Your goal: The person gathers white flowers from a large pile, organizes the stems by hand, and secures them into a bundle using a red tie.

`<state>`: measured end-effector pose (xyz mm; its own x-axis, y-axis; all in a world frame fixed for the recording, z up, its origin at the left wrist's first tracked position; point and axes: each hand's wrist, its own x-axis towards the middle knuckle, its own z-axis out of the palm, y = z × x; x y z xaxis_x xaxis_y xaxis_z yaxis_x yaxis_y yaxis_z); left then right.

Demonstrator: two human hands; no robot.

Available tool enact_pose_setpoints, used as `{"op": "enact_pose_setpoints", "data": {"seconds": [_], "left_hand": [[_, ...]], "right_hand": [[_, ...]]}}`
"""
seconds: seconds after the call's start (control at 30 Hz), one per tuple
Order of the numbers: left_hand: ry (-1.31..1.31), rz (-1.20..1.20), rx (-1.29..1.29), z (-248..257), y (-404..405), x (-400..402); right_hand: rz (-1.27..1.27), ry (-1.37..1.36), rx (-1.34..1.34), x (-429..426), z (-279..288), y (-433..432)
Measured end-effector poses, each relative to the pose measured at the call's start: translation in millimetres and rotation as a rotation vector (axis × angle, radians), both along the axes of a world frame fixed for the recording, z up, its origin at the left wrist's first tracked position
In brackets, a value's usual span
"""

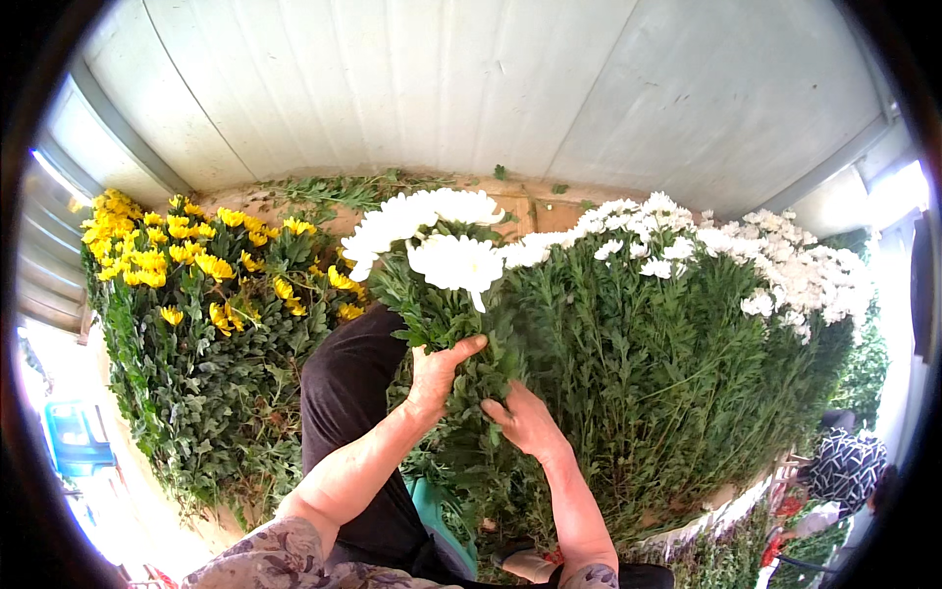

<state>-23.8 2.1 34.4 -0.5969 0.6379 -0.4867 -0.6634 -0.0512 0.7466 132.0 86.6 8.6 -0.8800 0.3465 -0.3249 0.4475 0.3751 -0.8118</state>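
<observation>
My left hand [439, 369] is closed around the leafy stems of a bunch of white chrysanthemums [458, 263], just below the large blooms, with its thumb laid across the leaves. Lower down and to the right, my right hand [521, 421] touches the same green stems; its thumb and fingers curve around the foliage, and its fingertips are partly hidden by leaves. The bunch stands upright in front of my dark-trousered knee. A dense row of white chrysanthemums [655, 243] with long leafy stems lies to the right. Yellow chrysanthemums [213, 266] are heaped on the left.
A pale panelled wall [456, 88] rises beyond the flowers. Loose green cuttings [346, 190] lie at its foot. A green plastic stool [441, 526] is beneath me. At far left stands a blue plastic chair [77, 438]. Another person [846, 471] in patterned clothing is at lower right.
</observation>
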Motion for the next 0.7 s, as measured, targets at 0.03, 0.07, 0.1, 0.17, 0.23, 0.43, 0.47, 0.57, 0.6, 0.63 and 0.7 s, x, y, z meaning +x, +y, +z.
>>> {"op": "enact_pose_setpoints", "data": {"seconds": [0.03,0.07,0.1,0.17,0.23,0.43,0.47,0.57,0.6,0.63,0.7], "left_hand": [[-0.048,0.034,0.015,-3.4,0.0,0.3],[-0.041,0.053,-0.064,-7.2,0.0,-4.5],[-0.018,0.149,-0.193,9.4,4.2,-3.1],[-0.034,0.087,0.071,20.8,-19.5,-15.3],[0.144,0.041,0.200,41.0,-40.5,-34.3],[0.068,0.101,0.290,12.3,-83.0,-64.9],[0.063,0.229,0.075,19.8,-78.7,-51.6],[-0.075,0.216,0.005,19.9,-74.7,-52.4],[-0.089,0.213,0.020,22.2,-71.1,-52.4],[-0.107,0.210,0.035,22.5,-67.9,-52.1],[-0.093,0.193,0.038,17.8,-67.9,-53.6]], "right_hand": [[-0.049,0.090,0.013,2.8,1.1,-1.1],[-0.137,0.120,-0.157,19.1,-35.7,0.9],[-0.151,0.110,-0.162,33.4,-63.0,8.9],[-0.139,0.000,-0.226,64.2,-110.2,24.1],[-0.019,-0.325,0.132,94.5,-152.0,44.2],[-0.476,-0.232,0.338,89.7,-162.4,52.0],[-0.533,-0.196,0.351,64.4,-155.0,48.9],[-0.640,-0.234,0.467,35.4,-168.1,47.2],[-0.680,-0.303,0.561,35.0,-180.6,50.9],[-0.686,-0.309,0.566,38.9,-192.8,55.2],[-0.766,-0.421,0.404,35.4,-207.5,57.4]]}}
